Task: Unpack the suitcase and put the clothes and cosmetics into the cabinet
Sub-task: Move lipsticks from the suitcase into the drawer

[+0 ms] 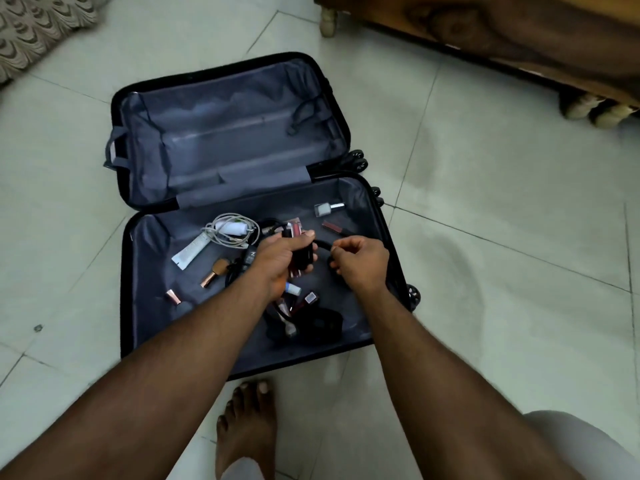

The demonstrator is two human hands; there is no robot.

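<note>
Both hands are working over the open dark hard-shell suitcase [242, 188]: your left hand [277, 261] is clutching small black cosmetics [304, 258], your right hand [362, 263] is pinching a black cord [320, 244] that could be snagging and spilling them.

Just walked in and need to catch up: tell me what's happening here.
A person stands over an open dark hard-shell suitcase on the tiled floor. The left hand grips a small black block; the right hand pinches the black cable attached to it. Loose cosmetics, including a white squeeze tube, still lie in the near half; the far half looks empty.
</note>
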